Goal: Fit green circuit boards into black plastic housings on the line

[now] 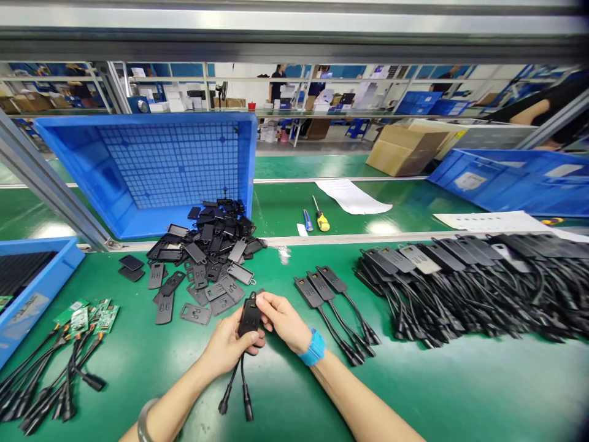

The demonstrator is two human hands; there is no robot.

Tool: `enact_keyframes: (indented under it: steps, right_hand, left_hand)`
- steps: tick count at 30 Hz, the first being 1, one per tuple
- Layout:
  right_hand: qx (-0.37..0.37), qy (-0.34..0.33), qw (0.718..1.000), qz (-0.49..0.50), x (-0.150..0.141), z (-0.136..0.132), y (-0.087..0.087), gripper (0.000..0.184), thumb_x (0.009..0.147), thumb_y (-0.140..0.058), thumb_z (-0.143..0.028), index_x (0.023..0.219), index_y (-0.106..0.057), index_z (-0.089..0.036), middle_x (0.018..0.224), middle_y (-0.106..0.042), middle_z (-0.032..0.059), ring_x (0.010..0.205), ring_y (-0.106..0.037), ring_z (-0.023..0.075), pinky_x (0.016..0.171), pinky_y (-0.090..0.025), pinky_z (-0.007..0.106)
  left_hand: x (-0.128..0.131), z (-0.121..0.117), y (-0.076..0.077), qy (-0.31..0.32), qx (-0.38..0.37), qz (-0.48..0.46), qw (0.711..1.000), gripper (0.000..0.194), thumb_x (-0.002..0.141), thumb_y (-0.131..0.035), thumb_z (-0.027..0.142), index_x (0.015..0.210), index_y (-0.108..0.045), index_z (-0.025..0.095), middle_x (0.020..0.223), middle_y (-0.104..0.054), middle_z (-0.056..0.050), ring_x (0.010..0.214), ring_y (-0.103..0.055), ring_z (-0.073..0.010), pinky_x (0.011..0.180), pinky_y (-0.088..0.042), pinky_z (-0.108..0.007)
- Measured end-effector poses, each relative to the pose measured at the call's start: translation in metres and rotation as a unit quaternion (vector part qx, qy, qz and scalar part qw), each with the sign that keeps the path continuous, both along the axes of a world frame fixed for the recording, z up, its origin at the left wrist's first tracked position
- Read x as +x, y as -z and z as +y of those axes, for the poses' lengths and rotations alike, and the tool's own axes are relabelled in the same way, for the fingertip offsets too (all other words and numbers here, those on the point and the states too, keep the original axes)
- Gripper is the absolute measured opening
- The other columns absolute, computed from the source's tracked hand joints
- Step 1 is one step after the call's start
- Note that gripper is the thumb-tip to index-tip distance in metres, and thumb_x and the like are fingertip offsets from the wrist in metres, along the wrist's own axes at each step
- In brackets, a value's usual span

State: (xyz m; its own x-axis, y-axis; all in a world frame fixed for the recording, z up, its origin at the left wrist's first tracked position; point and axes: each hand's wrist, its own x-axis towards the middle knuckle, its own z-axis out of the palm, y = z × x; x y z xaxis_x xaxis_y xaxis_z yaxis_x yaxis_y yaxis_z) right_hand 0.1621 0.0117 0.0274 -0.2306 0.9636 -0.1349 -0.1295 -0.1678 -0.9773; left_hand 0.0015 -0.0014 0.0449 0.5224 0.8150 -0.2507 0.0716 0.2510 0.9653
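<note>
Casing (250, 316) of black plastic, fitted with a loop at its top and two cable leads (245, 388) at its bottom, is held just above the green worktop (299, 405), between both hands. Its lower part is clamped by the left hand (230, 344), thumb across the face and fingers curled behind. Its upper right edge is pinched by the right hand (286, 320), thumb and forefinger drawn together near the loop.

Good control would likely be had if the back were kept firmly braced by the left fingers, so that any push from the right is met squarely. Pressure is best spread along the rim and kept off the loop, which might be bent. The leads are best left hanging free, so that their entries are not strained.

Loose casing parts (216, 236) are heaped beyond; three cabled units (318, 290) are laid to the right.
</note>
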Motion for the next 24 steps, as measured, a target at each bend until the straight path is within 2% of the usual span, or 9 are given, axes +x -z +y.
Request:
enact_keyframes:
  steps: [3,6,9,11,13,16,19,22,24]
  right_hand:
    - [-0.003,0.025,0.999,-0.028,-0.005,-0.002,0.002,0.046,0.083,-0.048,-0.061,0.075,-0.048,-0.016,0.052,-0.034,-0.0076,0.041,-0.029,0.0059,0.04,-0.024,0.018]
    - [0.091,0.077,0.982,-0.148,-0.014,-0.008,-0.002,0.036,0.088,-0.046,-0.05,0.094,-0.055,-0.016,0.071,-0.051,0.0008,0.059,-0.05,0.0128,0.055,-0.044,0.024]
    - [0.228,0.089,0.921,-0.304,-0.017,-0.014,-0.011,0.056,0.083,-0.057,-0.036,0.133,-0.038,-0.019,0.116,-0.049,0.0107,0.101,-0.053,0.0226,0.087,-0.047,0.035]
    - [0.248,0.076,0.885,-0.388,-0.013,-0.013,-0.016,0.066,0.084,-0.055,-0.03,0.141,-0.025,-0.019,0.123,-0.043,0.0125,0.105,-0.052,0.0241,0.089,-0.047,0.037]
    - [0.244,0.088,0.84,-0.476,-0.002,-0.007,-0.018,0.059,0.086,-0.049,-0.024,0.14,-0.027,-0.017,0.12,-0.045,0.0141,0.103,-0.053,0.0253,0.086,-0.049,0.038]
    - [0.243,0.103,0.748,-0.609,0.023,0.003,-0.015,0.046,0.084,-0.05,-0.019,0.129,-0.044,-0.012,0.114,-0.05,0.0169,0.1,-0.051,0.0295,0.083,-0.048,0.042]
    - [0.246,0.074,0.674,-0.693,0.045,0.007,-0.008,0.035,0.082,-0.05,-0.013,0.116,-0.057,-0.015,0.108,-0.056,0.017,0.094,-0.051,0.0307,0.075,-0.048,0.042]
    - [0.255,0.079,0.624,-0.735,0.059,0.006,0.003,0.034,0.083,-0.045,-0.01,0.113,-0.061,-0.016,0.112,-0.057,0.017,0.091,-0.051,0.0318,0.066,-0.047,0.041]
    - [0.28,0.107,0.609,-0.734,0.063,0.006,0.013,0.034,0.085,-0.042,-0.013,0.114,-0.06,-0.017,0.116,-0.055,0.0167,0.093,-0.05,0.0335,0.064,-0.047,0.042]
  left_hand:
    - [0.0,0.0,0.005,0.0,-0.003,0.014,1.0,0.053,0.078,-0.065,0.045,0.117,-0.05,0.012,0.086,-0.065,-0.012,0.072,-0.066,-0.0228,0.063,-0.055,-0.032]
    - [0.003,0.0,0.01,-0.027,0.01,-0.021,0.999,0.057,0.078,-0.066,0.041,0.124,-0.045,0.013,0.102,-0.062,-0.014,0.082,-0.065,-0.0231,0.069,-0.055,-0.032]
    - [0.004,-0.002,0.012,-0.044,-0.004,-0.076,0.996,0.085,0.073,-0.073,0.033,0.141,-0.023,0.021,0.119,-0.056,-0.014,0.1,-0.06,-0.023,0.087,-0.051,-0.034]
    - [0.003,-0.003,0.013,-0.017,-0.02,-0.083,0.996,0.103,0.071,-0.075,0.028,0.146,-0.004,0.024,0.124,-0.053,-0.015,0.107,-0.057,-0.0235,0.093,-0.046,-0.036]
    - [0.001,-0.002,0.013,0.01,-0.01,-0.068,0.998,0.105,0.073,-0.073,0.027,0.146,0.002,0.025,0.132,-0.047,-0.017,0.116,-0.052,-0.0247,0.096,-0.044,-0.036]
    - [-0.001,0.001,0.011,0.004,0.046,-0.029,0.999,0.09,0.076,-0.067,0.024,0.146,-0.011,0.025,0.138,-0.042,-0.017,0.122,-0.046,-0.0257,0.093,-0.045,-0.035]
    - [-0.001,0.0,0.003,-0.022,0.125,0.027,0.992,0.073,0.078,-0.061,0.02,0.142,-0.026,0.022,0.13,-0.05,-0.017,0.111,-0.055,-0.0251,0.082,-0.051,-0.032]
    - [-0.01,-0.002,-0.012,-0.029,0.248,0.148,0.957,0.061,0.081,-0.055,0.016,0.138,-0.034,0.022,0.126,-0.053,-0.014,0.101,-0.059,-0.0226,0.073,-0.054,-0.029]
    - [-0.027,-0.002,-0.025,-0.04,0.296,0.247,0.922,0.056,0.079,-0.058,0.015,0.133,-0.043,0.025,0.123,-0.055,-0.011,0.101,-0.058,-0.023,0.079,-0.052,-0.03]
